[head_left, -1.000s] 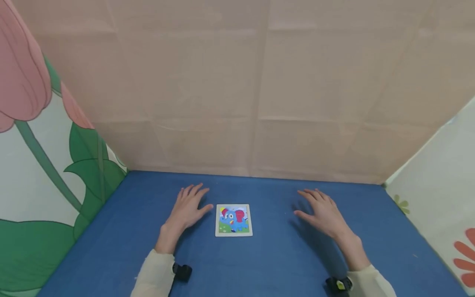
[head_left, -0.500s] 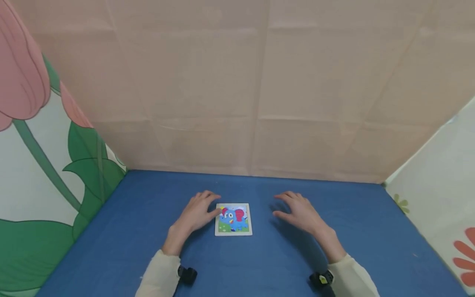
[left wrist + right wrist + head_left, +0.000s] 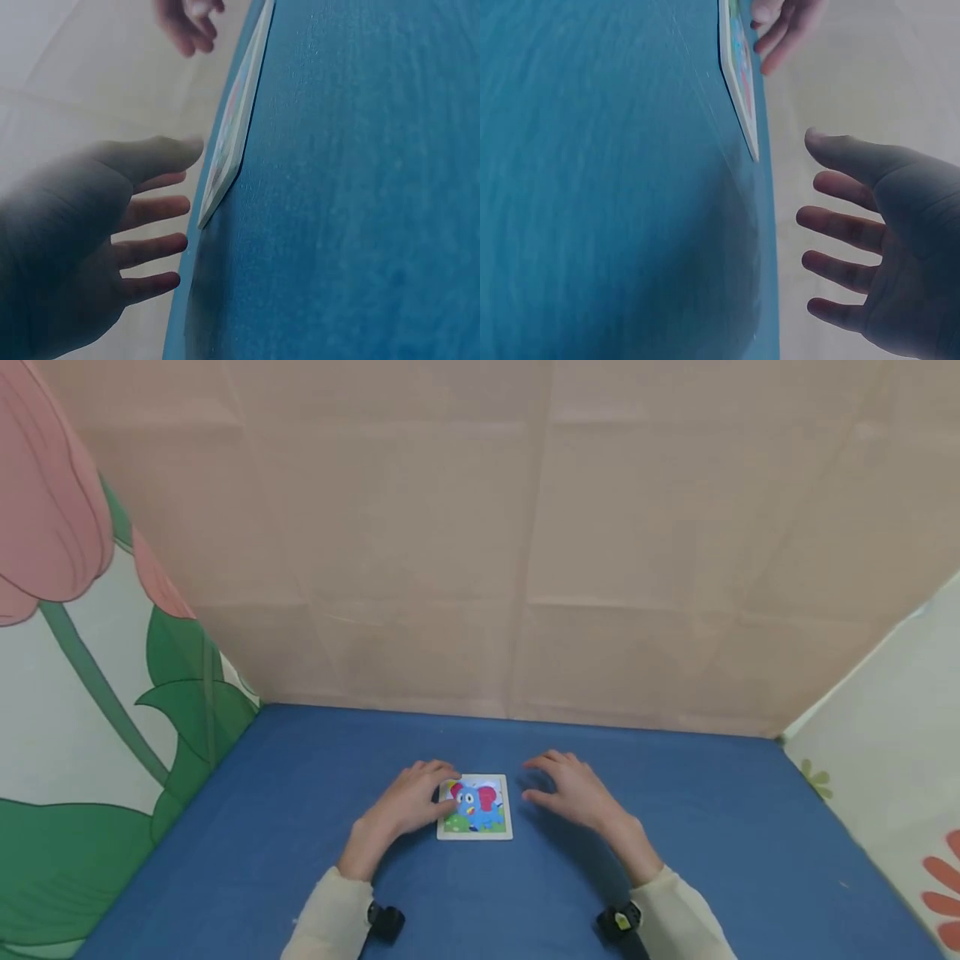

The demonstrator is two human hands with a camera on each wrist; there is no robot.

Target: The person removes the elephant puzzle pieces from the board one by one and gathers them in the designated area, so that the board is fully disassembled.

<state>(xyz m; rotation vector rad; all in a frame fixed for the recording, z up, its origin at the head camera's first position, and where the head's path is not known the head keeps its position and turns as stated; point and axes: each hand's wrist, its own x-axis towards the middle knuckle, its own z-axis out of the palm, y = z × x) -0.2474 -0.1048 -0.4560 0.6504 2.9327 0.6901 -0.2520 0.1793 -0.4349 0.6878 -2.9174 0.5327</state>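
Note:
A square picture puzzle with a blue elephant and a pale frame lies flat on the blue tabletop. My left hand hovers over its left edge, thumb and fingertips overlapping that side in the head view. In the left wrist view, the left hand has its fingers spread and grasps nothing; a gap shows between it and the puzzle. My right hand is held just right of the puzzle, apart from it. The right wrist view shows the right hand with parted, relaxed fingers and nothing in them.
The blue cloth-covered table meets a beige wall sheet at the back. A flower-print panel stands on the left, and a white panel with flower prints on the right. A small black camera sits on each wrist.
Both hands have moved inward toward the puzzle, the right one travelling farther leftward. The left hand has come over the puzzle's left edge. The puzzle has stayed in place.

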